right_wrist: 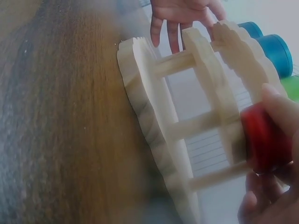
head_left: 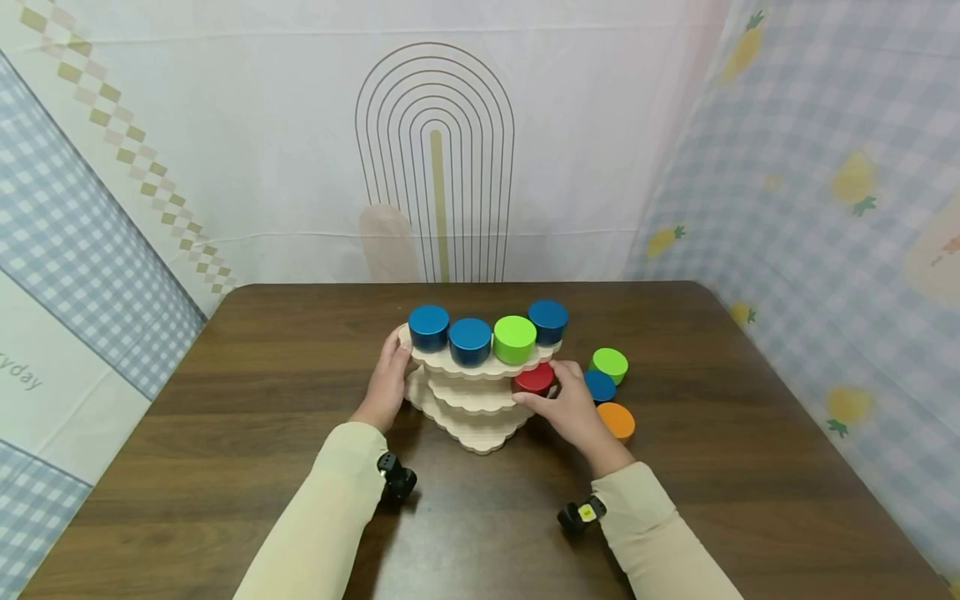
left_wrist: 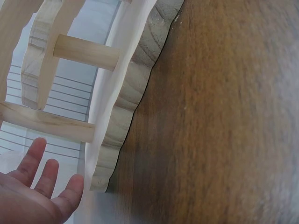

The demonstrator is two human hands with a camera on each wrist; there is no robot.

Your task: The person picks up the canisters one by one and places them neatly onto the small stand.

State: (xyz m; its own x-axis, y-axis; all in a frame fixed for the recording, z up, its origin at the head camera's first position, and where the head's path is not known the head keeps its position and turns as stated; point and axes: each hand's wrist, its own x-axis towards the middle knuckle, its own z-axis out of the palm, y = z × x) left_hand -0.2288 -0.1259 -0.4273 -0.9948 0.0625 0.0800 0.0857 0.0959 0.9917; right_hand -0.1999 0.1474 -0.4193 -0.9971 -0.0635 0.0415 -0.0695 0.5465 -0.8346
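A tiered wooden stand with scalloped shelves (head_left: 467,392) is on the table. My left hand (head_left: 387,373) holds the left end of its top shelf between thumb and index finger; the other fingers (left_wrist: 71,193) extend loosely beside the posts in the left wrist view. With thumb and fingers, my right hand (head_left: 572,406) pinches a red cylinder block (head_left: 534,377) at the middle shelf's right end, under the top shelf. Blue blocks (head_left: 470,342) and a green block (head_left: 514,340) stand in a row on top. Whether the red block bears fully on the shelf I cannot tell.
To the right of the stand, a green block (head_left: 610,364), a blue block (head_left: 600,386) and an orange block (head_left: 617,422) lie on the brown wooden table (head_left: 300,400). The orange one is close to my right wrist. Patterned cloth (head_left: 585,125) hangs behind the table.
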